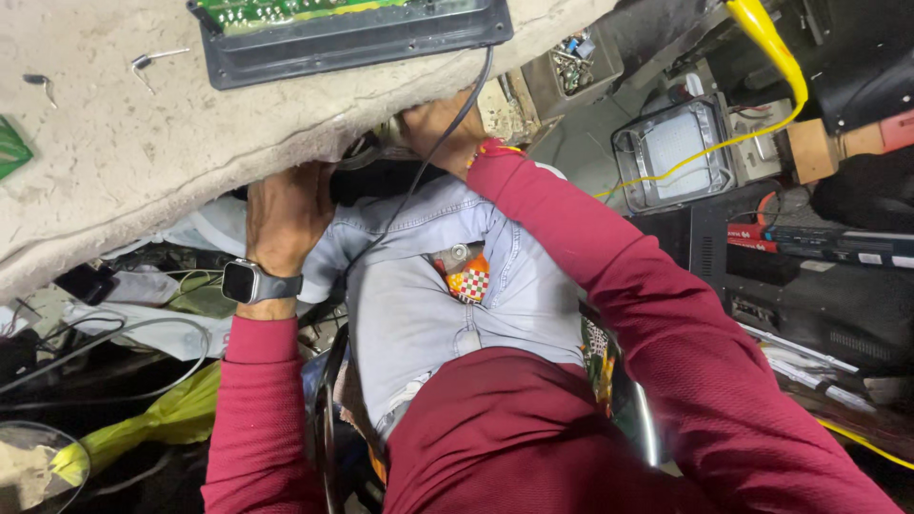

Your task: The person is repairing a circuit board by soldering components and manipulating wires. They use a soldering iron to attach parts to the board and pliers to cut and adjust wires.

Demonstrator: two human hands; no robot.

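Both hands [286, 214] [443, 128] reach under workbench edge [143, 181]; fingers hidden, grip untellable.

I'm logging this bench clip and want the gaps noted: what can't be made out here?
- Left hand: fingertips hidden under the table edge, head view.
- Right hand: what it grips hidden by the table.
- Circuit board tray: cut off by the top edge.
- Parts bin: contents too small.

Worn beige workbench top [114, 162] fills upper left; right of it, cluttered floor with a lit rectangular lamp [674, 152], yellow cable [776, 57], black equipment cases [819, 286]; below it, tangled wires [105, 333]
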